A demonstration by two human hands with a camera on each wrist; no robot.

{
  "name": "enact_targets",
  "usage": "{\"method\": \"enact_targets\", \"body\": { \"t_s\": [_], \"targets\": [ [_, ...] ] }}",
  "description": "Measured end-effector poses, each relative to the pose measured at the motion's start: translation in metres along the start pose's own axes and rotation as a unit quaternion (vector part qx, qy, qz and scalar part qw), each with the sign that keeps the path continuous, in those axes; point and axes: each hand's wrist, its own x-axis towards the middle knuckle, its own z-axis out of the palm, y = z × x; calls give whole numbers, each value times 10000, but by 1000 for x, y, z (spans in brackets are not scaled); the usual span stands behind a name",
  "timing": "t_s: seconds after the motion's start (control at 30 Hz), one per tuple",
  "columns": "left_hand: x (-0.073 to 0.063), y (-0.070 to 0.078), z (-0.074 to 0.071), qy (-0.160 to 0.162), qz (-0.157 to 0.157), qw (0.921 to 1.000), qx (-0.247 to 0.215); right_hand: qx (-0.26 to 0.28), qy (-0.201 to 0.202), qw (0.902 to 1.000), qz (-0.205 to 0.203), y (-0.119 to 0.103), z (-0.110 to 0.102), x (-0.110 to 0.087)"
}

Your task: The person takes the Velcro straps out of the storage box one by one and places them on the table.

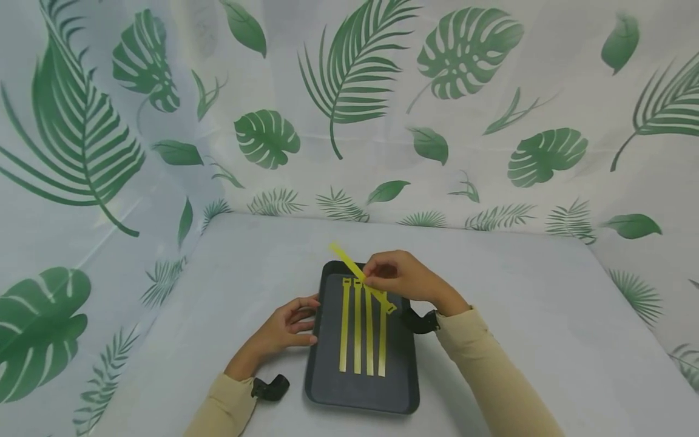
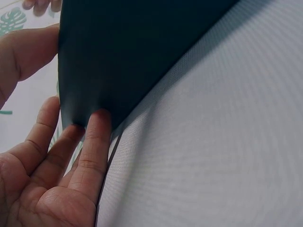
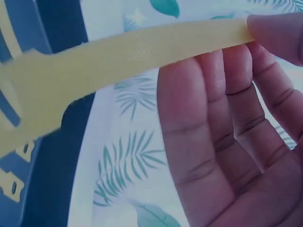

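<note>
Probably the backdrop [image 1: 355, 173] poses no trouble: soft-looking fabric, printed with green fronds and broad leaves, filling the upper half of the head frame. Lower down, the table [image 1: 524, 340] has a pale, finely ribbed surface on which the tray [image 1: 363, 394] might slide if pushed. That tray, bottom centre, is a dark, matt rectangle with rounded corners and a low rim; uneven pressure on one side could turn it and shift the row inside.

At its left edge the left hand [image 1: 286, 326] has thumb and fingers apart, tips resting against the outer wall, so it probably steadies the tray only lightly. The right hand [image 1: 403, 276], above the tray's upper right, pinches the raised strap [image 1: 348, 262] between thumb and fingertips; a slack pinch could let it twist or drop askew. The black wrist camera [image 1: 420, 321], at the tray's right rim, might knock it if that wrist dips.

Four yellow straps [image 1: 357, 334] lie lengthwise in the tray, flat, thin and smooth, their broader slotted heads towards the frame's top. The raised strap slants across them, slotted head at lower right; whether they touch, I cannot tell. Its notched shoulders could snag another head and drag that strap crooked.
</note>
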Motion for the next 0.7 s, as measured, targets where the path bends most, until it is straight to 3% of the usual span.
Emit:
{"method": "enact_targets", "body": {
  "t_s": [0.37, 0.7],
  "targets": [
    [-1, -3, 1, 4, 3, 10000, 35, 303, 712, 9963, 364, 10, -11, -40],
    [-2, -2, 3, 77, -95, 9995, 276, 1052, 1543, 9788, 842, 28, -13, -81]
  ]
}}
